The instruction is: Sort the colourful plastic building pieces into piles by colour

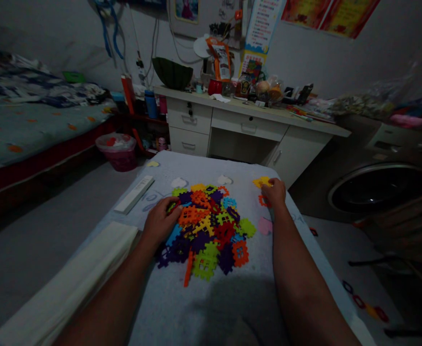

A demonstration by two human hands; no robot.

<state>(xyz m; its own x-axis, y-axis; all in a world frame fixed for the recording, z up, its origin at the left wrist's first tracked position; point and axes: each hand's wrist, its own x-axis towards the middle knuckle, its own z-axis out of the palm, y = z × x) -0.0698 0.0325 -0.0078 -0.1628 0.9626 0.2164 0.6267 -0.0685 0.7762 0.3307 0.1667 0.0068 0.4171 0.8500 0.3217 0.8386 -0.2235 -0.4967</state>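
Observation:
A heap of plastic interlocking building pieces, in purple, green, orange, yellow, red and blue, lies loosely piled on the cloth-covered table. At the heap's left edge is my left hand, its thumb and forefinger closed around a small green and red building piece. My right hand is at the table's far right, pinching a yellow building piece close to the cloth. Just below that lies an orange building piece, apart from the heap.
A white box and a folded pale cloth lie along the left side. Behind the table stands a cluttered desk. A washing machine is at right, a bed and pink bin at left.

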